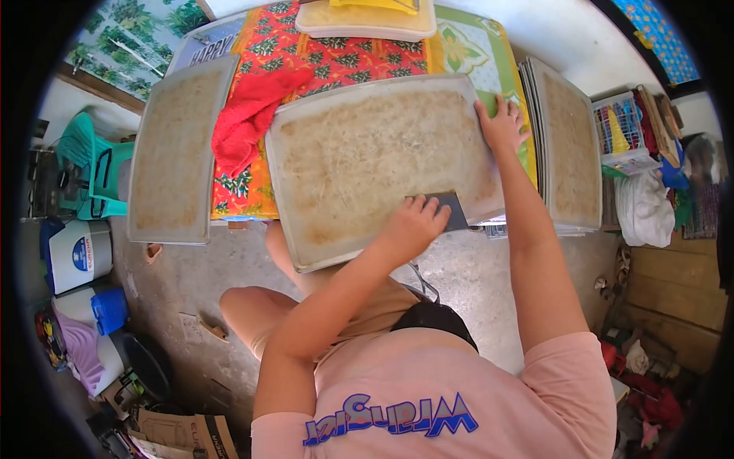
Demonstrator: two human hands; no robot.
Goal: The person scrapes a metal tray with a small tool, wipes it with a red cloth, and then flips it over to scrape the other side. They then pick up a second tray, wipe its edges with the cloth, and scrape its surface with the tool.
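A large baking tray [382,164], pale with brown stains, lies tilted on the table and juts over its front edge above my lap. Near the tray's front right side, my left hand [413,229] is closed on a dark grey, flat rectangular piece [451,209] and presses it against the tray. Whether that piece is a sheet or a thin block, I cannot tell. At the tray's far right corner rests my right hand [505,126], fingers spread and the thumb against the rim. A red cloth [248,118] lies beside the tray's left edge.
More stained trays stand on both sides, one at the left [177,153] and a stack at the right [569,145]. A white tub [367,21] with a yellow object sits at the back on the patterned tablecloth [355,55]. A green chair [95,164] is at the left.
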